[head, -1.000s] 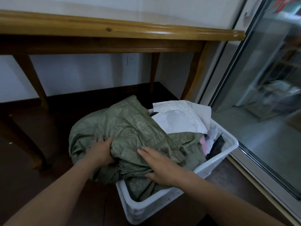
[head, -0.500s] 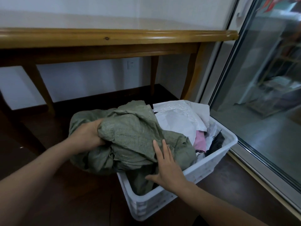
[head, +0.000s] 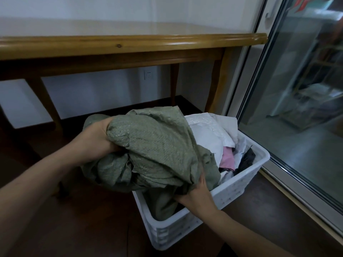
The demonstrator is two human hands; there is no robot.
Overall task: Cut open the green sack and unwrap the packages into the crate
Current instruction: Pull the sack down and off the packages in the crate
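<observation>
1. The floor point(head: 89, 225) is dark brown wood with a dull sheen; it runs under the table and up to the glass door on the right.
2. A wooden table point(head: 130, 43) with a rounded, glossy edge spans the upper part of the view; its curved legs stand on the dark floor in front of a pale wall.
3. A white wall socket point(head: 148, 75) sits on that wall, seen between the table legs.
4. A sliding glass door point(head: 300, 101) with a pale metal frame fills the right side; through the glass, shelving and a grey floor show dimly.
5. A white plastic crate point(head: 239, 186) stands on the floor just beside the door track, its walls perforated.
6. The green sack point(head: 159, 151), crumpled woven material, lies bunched over the crate's left half and spills past its left rim.
7. White packages point(head: 209, 134) are piled in the crate's far right part, with a pink item point(head: 227, 160) and a black item point(head: 246, 160) next to them.
8. The left hand point(head: 96, 140) has its fingers curled tight around a fold of the sack at the upper left.
9. The right hand point(head: 196, 191) pinches the sack's lower edge over the crate's near rim, fingers closed on the fabric.
</observation>
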